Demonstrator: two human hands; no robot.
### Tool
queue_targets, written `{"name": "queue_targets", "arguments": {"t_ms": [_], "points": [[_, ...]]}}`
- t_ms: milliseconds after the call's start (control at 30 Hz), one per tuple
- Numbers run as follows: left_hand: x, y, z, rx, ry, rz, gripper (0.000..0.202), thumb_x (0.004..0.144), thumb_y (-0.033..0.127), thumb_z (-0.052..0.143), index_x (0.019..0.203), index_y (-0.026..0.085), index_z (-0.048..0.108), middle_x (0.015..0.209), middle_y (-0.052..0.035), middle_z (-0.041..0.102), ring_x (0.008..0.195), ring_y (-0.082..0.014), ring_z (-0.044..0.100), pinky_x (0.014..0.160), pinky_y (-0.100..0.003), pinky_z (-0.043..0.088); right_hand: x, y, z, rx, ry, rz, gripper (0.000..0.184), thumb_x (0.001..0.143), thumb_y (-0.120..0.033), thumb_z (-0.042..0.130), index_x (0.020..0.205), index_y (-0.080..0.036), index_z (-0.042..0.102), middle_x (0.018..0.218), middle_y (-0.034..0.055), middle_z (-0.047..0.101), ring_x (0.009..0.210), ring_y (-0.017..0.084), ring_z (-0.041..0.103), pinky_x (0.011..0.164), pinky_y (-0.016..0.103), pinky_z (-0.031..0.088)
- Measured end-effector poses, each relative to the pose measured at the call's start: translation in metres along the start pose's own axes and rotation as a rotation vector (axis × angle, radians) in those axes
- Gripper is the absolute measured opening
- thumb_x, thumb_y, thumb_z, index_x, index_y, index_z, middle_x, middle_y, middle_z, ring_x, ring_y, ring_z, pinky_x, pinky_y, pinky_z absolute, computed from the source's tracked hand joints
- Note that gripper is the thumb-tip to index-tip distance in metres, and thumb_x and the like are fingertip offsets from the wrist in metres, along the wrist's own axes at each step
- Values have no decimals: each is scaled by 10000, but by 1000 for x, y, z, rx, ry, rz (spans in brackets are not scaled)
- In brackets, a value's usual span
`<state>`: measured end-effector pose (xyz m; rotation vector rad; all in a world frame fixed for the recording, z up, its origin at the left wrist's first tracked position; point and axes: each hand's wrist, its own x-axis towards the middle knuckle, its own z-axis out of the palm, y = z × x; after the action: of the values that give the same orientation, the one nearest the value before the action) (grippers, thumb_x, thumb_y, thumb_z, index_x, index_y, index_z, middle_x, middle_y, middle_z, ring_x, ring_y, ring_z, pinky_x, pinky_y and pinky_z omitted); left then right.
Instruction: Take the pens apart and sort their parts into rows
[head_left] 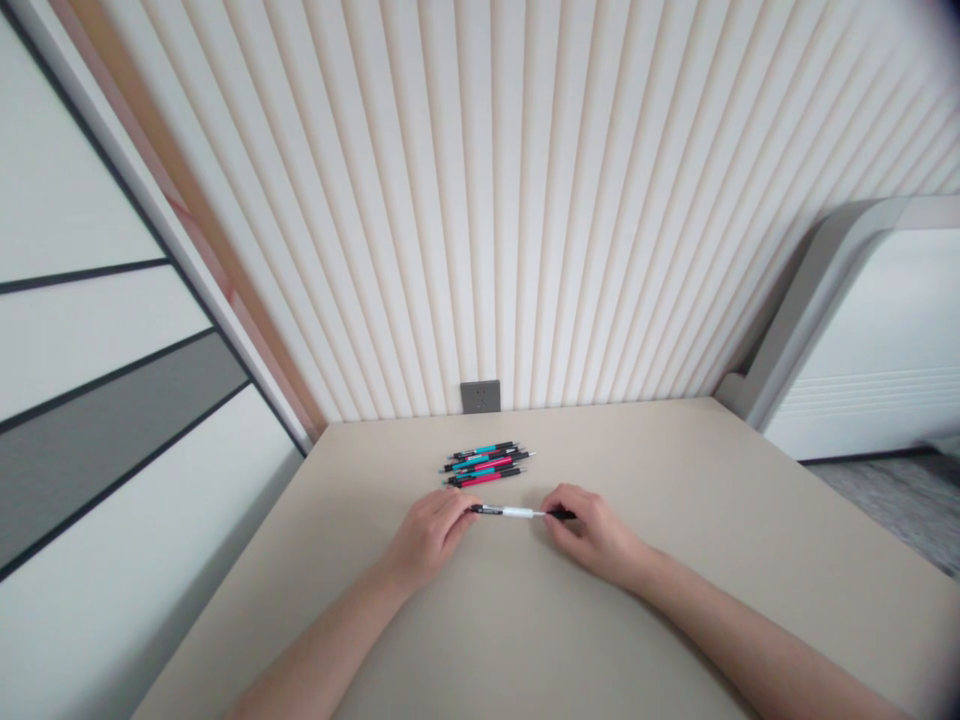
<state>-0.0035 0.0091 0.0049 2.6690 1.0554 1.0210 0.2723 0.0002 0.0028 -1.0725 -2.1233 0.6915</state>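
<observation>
L forearm and R forearm, bare, come in from bottom of frame and angle toward centre. L hand and R hand are close together over beige desk, both on one white-barrelled pen. Both grips narrow: L pinches the pen's black left end, R pinches the black right end. Pen lies level across the gap btwn hands, thin metal section visible near R side. Can't tell if it touches desk.

Pile of pens just beyond L hand: black w/ teal and pink sections, roughly parallel, not touching either hand.

Grey wall socket sits just above desk's far edge, on cream slatted wall panel. White and grey striped panel runs along L side. White unit w/ grey frame at R.
</observation>
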Motion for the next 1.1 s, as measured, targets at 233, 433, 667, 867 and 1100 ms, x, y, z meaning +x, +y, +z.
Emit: {"name": "queue_targets", "arguments": {"t_ms": [233, 433, 667, 867, 1100], "points": [[-3, -5, 2, 35, 39, -78, 142, 961, 244, 469, 1001, 193, 594, 811, -33, 652, 760, -164, 627, 704, -266, 497, 3, 8, -10, -80, 22, -7, 197, 925, -281, 480, 962, -214, 661, 887, 59, 669, 828, 185, 602, 767, 314, 474], [-2, -5, 1, 109, 98, -135, 148, 959, 266, 463, 987, 190, 587, 775, -26, 637, 704, -155, 606, 686, -267, 485, 4, 27, -15, -167, 79, 50, 186, 906, -262, 494, 878, -196, 665, 866, 64, 657, 836, 197, 586, 782, 339, 472], [-1, -1, 1, 103, -1, -27, 112, 940, 234, 498, 954, 188, 600, 773, -29, 635, 733, -164, 604, 695, -275, 478, 4, 29, -9, -240, 16, 21, 160, 873, -213, 542, 862, -204, 702, 920, 69, 656, 894, 209, 582, 853, 372, 456], [-1, 3, 2, 108, -103, 62, 113, 922, 229, 511, 888, 189, 612, 785, -37, 651, 717, -162, 598, 698, -287, 481, 1, 23, -11, -294, 32, -9, 220, 863, -270, 579, 1051, -237, 688, 1121, 92, 612, 1056, 244, 559, 927, 416, 425], [-1, 5, 2, 96, -136, 65, 108, 917, 247, 521, 892, 190, 610, 793, -40, 650, 731, -170, 591, 697, -289, 469, -1, -3, 1, -272, -119, -144, 356, 917, -327, 556, 1267, -268, 585, 1118, 80, 652, 1042, 235, 551, 921, 399, 398]]}}
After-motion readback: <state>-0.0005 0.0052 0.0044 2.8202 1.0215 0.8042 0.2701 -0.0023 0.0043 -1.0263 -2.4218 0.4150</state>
